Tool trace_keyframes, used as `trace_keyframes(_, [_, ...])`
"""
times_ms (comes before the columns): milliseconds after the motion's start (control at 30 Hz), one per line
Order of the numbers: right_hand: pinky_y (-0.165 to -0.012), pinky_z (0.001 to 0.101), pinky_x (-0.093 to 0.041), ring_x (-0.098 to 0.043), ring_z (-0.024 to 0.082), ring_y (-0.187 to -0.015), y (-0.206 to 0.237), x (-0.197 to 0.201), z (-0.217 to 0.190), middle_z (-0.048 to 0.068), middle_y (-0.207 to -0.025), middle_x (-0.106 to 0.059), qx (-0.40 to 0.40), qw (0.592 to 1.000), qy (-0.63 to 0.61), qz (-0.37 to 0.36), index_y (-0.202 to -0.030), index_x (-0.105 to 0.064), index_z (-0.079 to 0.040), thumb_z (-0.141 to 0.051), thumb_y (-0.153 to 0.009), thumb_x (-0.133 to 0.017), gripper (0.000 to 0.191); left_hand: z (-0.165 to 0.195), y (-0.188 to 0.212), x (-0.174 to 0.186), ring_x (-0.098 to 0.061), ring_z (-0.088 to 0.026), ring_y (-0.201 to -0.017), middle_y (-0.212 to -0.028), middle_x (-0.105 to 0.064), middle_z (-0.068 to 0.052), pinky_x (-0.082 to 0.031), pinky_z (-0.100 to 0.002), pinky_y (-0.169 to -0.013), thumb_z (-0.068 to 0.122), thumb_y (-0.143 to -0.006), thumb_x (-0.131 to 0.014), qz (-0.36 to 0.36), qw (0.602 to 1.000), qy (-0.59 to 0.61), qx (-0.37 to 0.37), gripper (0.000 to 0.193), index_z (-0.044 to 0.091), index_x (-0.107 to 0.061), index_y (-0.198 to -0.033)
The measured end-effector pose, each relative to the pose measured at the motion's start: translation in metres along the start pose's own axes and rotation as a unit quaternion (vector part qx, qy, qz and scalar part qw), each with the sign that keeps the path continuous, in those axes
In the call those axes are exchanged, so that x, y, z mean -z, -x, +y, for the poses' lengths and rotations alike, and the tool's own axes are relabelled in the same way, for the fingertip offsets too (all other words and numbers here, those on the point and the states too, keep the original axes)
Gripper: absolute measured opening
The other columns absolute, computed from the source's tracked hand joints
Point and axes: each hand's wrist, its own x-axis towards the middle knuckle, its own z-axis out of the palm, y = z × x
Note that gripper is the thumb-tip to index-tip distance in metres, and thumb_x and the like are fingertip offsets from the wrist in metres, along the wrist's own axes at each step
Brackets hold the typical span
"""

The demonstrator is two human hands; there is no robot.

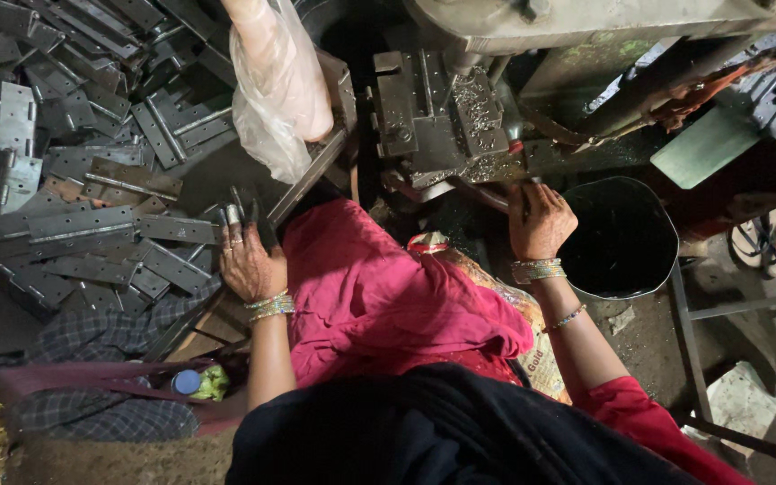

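Metal hinge plates [92,224], grey and flat, lie heaped on the surface to my left, many overlapping, some opened out, some folded. My left hand [249,265] rests at the near edge of that heap, its fingers [233,216] capped with dark tips and spread narrow over a plate; I cannot tell whether they grip it or only touch it. Bangles sit on that wrist. My right hand [541,220] is up at the press machine [442,117], fingers curled around a thin metal lever [487,193] just below the machine's block, which is littered with bright metal shavings. Just beside this hand, to the right, stands a black bucket [626,238], dark inside. Between my arms lies my pink cloth [379,296] over my lap. A clear plastic bag [280,90] hangs above the heap, near the machine. Down by my left elbow sits a bottle with a blue cap [187,382] on checked fabric.
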Motion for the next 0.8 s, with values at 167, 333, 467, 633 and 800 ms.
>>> trace_keyframes(167, [-0.066,0.0423,-0.051,-0.068,0.032,-0.076,0.0006,-0.0009,0.0010,0.009,-0.086,-0.070,-0.017,1.000,-0.007,-0.004,-0.094,-0.071,-0.008,-0.022,-0.101,-0.070,0.016,-0.0012,0.0003,-0.0021,-0.053,-0.035,-0.137,-0.146,-0.060,-0.013,-0.046,-0.052,-0.109,0.018,-0.073,-0.082,0.000,1.000,0.001,0.004,0.055,0.009,-0.068,-0.126])
trace_keyframes(333, [-0.067,0.0430,-0.052,-0.068,0.033,-0.078,0.0019,-0.0031,0.0027,0.010,-0.087,-0.070,-0.008,1.000,-0.008,0.006,-0.094,-0.070,-0.009,-0.022,-0.101,-0.071,0.015,-0.0019,-0.0001,-0.0038,-0.053,-0.035,-0.138,-0.148,-0.060,-0.012,-0.046,-0.051,-0.108,0.017,-0.072,-0.082,-0.003,1.000,-0.006,0.006,0.056,0.010,-0.068,-0.126])
trace_keyframes(467, [-0.068,0.0433,-0.052,-0.067,0.034,-0.079,0.0017,-0.0031,0.0021,0.010,-0.087,-0.070,-0.007,1.000,-0.014,0.005,-0.094,-0.070,-0.009,-0.022,-0.100,-0.070,0.014,-0.0031,0.0000,-0.0029,-0.053,-0.035,-0.137,-0.146,-0.060,-0.013,-0.046,-0.052,-0.107,0.020,-0.071,-0.084,-0.014,1.000,-0.008,0.010,0.056,0.009,-0.069,-0.124])
trace_keyframes(633, [-0.067,0.0433,-0.051,-0.067,0.034,-0.078,0.0019,-0.0005,-0.0004,0.010,-0.087,-0.070,-0.006,1.000,-0.022,0.002,-0.095,-0.070,-0.010,-0.021,-0.100,-0.069,0.012,-0.0045,0.0011,-0.0026,-0.053,-0.035,-0.138,-0.149,-0.059,-0.014,-0.046,-0.051,-0.110,0.022,-0.076,-0.082,0.011,1.000,0.009,-0.005,0.054,0.010,-0.069,-0.127])
trace_keyframes(800, [-0.068,0.0442,-0.051,-0.067,0.034,-0.079,0.0022,0.0012,-0.0015,0.011,-0.088,-0.069,-0.007,1.000,-0.018,-0.004,-0.094,-0.069,-0.010,-0.021,-0.100,-0.069,0.013,-0.0058,0.0003,-0.0064,-0.054,-0.038,-0.135,-0.144,-0.062,-0.016,-0.045,-0.052,-0.108,0.029,-0.077,-0.080,-0.002,1.000,0.015,0.019,0.052,0.011,-0.071,-0.126])
